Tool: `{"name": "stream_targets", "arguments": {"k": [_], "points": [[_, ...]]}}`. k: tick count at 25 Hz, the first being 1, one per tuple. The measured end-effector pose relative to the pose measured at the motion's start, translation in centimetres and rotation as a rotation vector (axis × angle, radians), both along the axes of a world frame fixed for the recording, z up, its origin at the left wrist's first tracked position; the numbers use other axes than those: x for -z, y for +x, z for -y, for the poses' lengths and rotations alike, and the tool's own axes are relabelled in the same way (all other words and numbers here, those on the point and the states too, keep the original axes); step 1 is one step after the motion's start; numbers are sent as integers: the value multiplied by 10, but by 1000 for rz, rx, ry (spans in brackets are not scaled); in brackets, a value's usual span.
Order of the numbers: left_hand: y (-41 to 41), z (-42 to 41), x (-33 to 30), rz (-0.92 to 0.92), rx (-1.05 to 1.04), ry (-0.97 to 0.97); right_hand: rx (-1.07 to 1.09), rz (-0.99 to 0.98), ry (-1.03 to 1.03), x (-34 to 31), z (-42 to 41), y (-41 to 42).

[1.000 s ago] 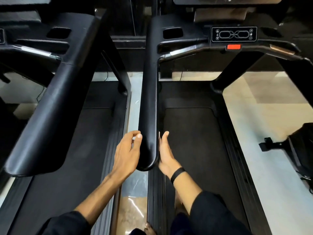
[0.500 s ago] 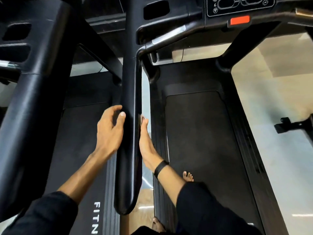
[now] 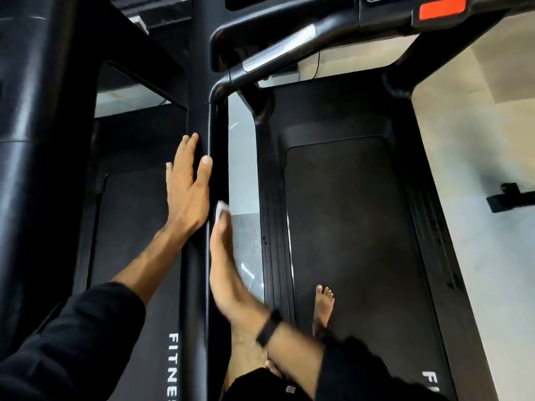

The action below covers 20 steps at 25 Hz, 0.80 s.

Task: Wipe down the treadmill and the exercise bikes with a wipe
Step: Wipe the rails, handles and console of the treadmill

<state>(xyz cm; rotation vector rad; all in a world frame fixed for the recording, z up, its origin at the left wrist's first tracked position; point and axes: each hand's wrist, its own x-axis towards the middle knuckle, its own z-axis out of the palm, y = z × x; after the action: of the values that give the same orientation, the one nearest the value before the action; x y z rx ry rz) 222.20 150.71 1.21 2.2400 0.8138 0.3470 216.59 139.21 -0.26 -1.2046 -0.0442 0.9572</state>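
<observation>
On the inner face of the side rail (image 3: pixel 199 256), the right hand (image 3: pixel 224 273) presses a white wipe (image 3: pixel 220 211) flat against the black surface, fingers straight, with only a corner of the wipe showing past the fingertips. The left hand (image 3: pixel 188 189) lies flat on the rail's outer side, fingers extended, gripping nothing. The rail's long axis runs from six toward twelve o'clock, so the unwiped stretch likely lies at twelve from the wipe, up toward the console (image 3: pixel 289 24). The right hand holds the wipe and is the one to slide. The treadmill belt (image 3: pixel 347 227) lies at three o'clock, a bare foot (image 3: pixel 324 308) standing on it.
</observation>
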Motion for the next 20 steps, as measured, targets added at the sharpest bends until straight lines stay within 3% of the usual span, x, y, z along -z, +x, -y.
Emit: {"name": "stream_targets", "arguments": {"k": [3,5,8,12,16,18,20], "points": [[0,-1,-1,-22,8,61,21,30,73,27,-39,77],[5,-2,-2,-39,14,140,-86,-50,37,53,-48,96],[9,-4,-4,-99,31,281,-221,-212,-27,65,-27,64],[12,-8,-1,-110,18,329,-143,-290,-53,31,21,0],[12,-10,1,-102,24,265,-2,55,55,4,-11,23],[13,-10,0,-102,63,257,41,128,92,23,-47,74],[14,-12,0,-105,137,267,12,76,111,52,-75,128]]}}
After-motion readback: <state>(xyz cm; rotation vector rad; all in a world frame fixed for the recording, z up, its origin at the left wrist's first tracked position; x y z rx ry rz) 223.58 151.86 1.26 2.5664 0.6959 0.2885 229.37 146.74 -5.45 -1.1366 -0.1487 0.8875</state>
